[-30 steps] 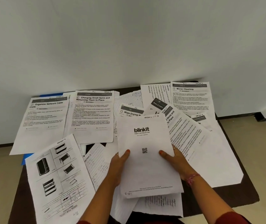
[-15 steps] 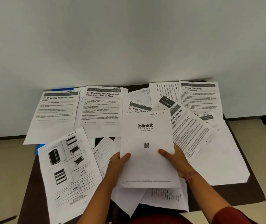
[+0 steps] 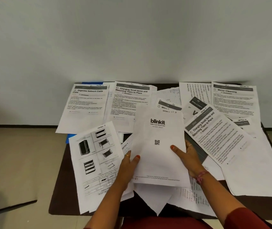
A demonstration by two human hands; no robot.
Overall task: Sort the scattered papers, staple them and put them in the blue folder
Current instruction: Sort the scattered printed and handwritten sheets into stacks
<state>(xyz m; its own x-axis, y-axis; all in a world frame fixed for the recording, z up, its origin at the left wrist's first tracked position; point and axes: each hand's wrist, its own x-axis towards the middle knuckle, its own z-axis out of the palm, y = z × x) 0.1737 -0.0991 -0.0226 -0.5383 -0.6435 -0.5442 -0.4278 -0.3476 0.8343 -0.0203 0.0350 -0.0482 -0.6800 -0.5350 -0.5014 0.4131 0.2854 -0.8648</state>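
Item: blinkit sheet (image 3: 157, 146), a plain white page printed with a logo and a small square code, thin and flexible, held above the middle of the near half of the table (image 3: 60, 187). The left hand (image 3: 128, 169) gripped its lower left edge, thumb laid on the face and fingers curled beneath. The right hand (image 3: 189, 156) gripped its right edge likewise, thumb on top, remaining fingers hidden behind the paper.

Surrounding stock: loose white sheets, matt and lightly curled, overlapping across the dark table. The furniture-diagram sheet (image 3: 95, 162) lay at the near left; the "Organize Network Cable" sheet (image 3: 85, 106) at the far left; the "Mirror Cleaning" sheet (image 3: 233, 100) at the far right corner; the angled "Charging Small Items" sheet (image 3: 218, 138) toward the right edge.

Blue folder (image 3: 70, 138): smooth, stiffer than the paper, mostly buried along the left edge, with only slivers showing.

Stapler: not visible.

Handling note, as judgement: the step appeared to be sorting. The held page would best be kept flat and matched by its handwritten section mark before squaring the edges; thin sheets slide and crease easily, so both hands should support it.
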